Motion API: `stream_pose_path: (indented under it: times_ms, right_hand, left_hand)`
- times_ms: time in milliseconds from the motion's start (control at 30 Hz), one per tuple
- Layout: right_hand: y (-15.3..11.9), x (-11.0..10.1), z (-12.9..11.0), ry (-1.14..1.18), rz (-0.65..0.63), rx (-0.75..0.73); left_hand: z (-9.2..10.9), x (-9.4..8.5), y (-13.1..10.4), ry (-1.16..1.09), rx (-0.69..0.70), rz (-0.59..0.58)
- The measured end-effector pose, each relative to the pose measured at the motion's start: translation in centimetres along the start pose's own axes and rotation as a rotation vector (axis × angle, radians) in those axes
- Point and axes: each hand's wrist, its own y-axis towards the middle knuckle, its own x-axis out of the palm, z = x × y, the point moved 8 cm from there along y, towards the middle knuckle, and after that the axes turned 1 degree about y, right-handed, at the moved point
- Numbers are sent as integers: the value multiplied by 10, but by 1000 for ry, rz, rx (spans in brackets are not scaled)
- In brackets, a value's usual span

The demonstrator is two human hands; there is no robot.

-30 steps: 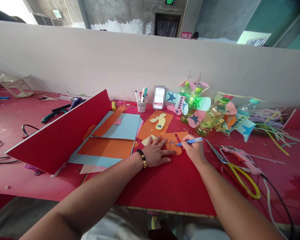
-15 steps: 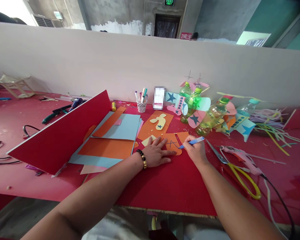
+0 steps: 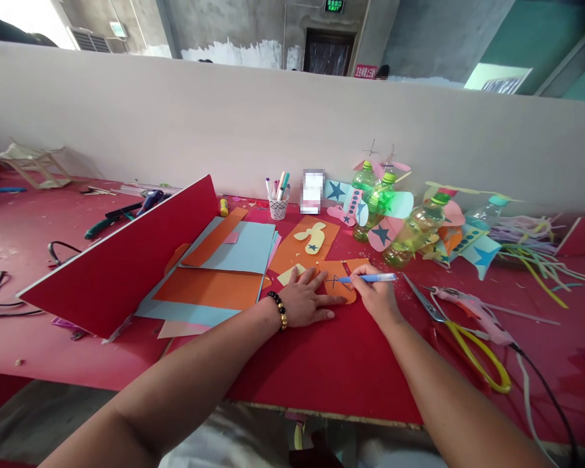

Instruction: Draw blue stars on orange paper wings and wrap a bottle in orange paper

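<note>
My left hand lies flat with its fingers spread, resting on the left edge of an orange paper piece. Between the fingers of my right hand is a blue marker, its tip on the blue lines drawn on that orange piece. A yellow paper scrap lies by the fingertips of my left hand. Behind the hands, pale yellow cut-outs, one with a blue star, sit on an orange sheet.
Sheets of blue paper lie left, beside an upright red board. A pen cup and decorated bottles stand at the back. Scissors and a pink glue gun lie right.
The marker tip has moved left across the orange piece, with my right hand shifting slightly left too. The marker is held closer to level. My left hand stays in place on the paper.
</note>
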Motion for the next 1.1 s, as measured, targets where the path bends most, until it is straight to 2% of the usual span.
stream_pose_path:
  times_ms: [200,500,1100]
  right_hand:
    - [3,7,8,-116,-41,-16]
    - [4,9,4,-137,-46,-58]
    - [-5,16,-7,4,-172,-34]
  left_hand:
    - [0,0,0,1,8,1]
    - [0,-1,0,3,6,-2]
    - [0,-1,-1,-4,0,-29]
